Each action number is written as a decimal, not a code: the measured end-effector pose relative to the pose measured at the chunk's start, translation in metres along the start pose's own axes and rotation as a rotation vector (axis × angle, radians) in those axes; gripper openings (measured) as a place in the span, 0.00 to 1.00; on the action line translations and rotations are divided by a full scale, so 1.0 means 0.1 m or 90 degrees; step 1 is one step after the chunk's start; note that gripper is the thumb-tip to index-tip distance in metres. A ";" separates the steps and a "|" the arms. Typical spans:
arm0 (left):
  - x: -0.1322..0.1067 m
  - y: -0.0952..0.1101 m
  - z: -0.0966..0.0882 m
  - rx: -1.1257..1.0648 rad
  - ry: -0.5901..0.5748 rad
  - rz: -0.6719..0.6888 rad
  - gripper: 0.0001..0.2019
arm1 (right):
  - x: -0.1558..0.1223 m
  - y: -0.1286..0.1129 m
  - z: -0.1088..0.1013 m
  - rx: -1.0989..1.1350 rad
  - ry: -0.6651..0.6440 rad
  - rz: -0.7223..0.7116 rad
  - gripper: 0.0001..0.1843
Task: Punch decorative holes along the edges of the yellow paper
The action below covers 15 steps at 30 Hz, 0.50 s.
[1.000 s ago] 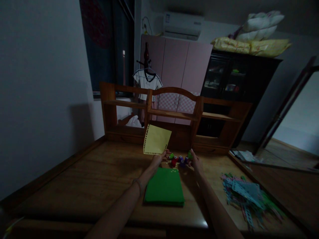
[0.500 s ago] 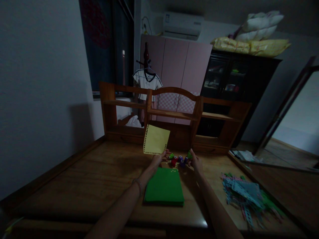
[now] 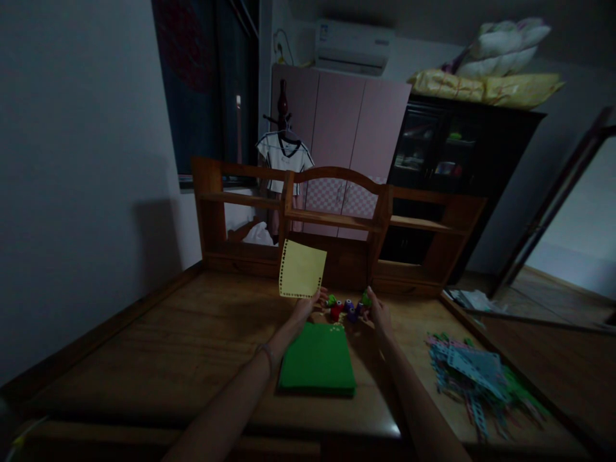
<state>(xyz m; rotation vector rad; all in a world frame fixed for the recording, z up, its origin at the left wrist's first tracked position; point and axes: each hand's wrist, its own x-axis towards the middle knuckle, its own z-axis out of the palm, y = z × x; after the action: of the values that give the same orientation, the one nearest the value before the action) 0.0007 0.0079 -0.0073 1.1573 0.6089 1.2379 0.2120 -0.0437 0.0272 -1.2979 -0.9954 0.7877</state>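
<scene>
Raised above the table, a yellow sheet of paper [image 3: 302,268] has small punched holes along its left and bottom edges and low on its right edge. My left hand [image 3: 310,305] pinches it at the lower right corner. My right hand [image 3: 379,312] is closed round a small green craft punch [image 3: 366,299], apart from the paper. Between both hands stand several small punches, among them a red punch [image 3: 335,312] and a purple punch [image 3: 353,314]. Nearer to me lies a stack of green sheets [image 3: 317,362], with tiny yellow paper bits [image 3: 335,328] at its far edge.
A pile of punched blue, pink and green paper strips [image 3: 474,375] lies on the right of the wooden table [image 3: 158,346]. A wooden shelf unit [image 3: 332,221] runs along the table's back. The wall [image 3: 96,192] borders the left side.
The yellow paper has shifted very slightly in my left hand's grip. Both hands keep nearly the same places, and the green punch stays in my right hand.
</scene>
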 end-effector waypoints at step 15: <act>-0.07 0.08 0.07 0.021 -0.010 -0.019 0.18 | 0.01 0.05 0.00 0.009 -0.012 -0.031 0.27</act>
<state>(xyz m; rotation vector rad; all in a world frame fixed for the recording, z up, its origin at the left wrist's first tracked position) 0.0010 -0.0018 0.0012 1.1811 0.6352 1.1955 0.2131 -0.0426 0.0226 -1.2512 -1.0319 0.7697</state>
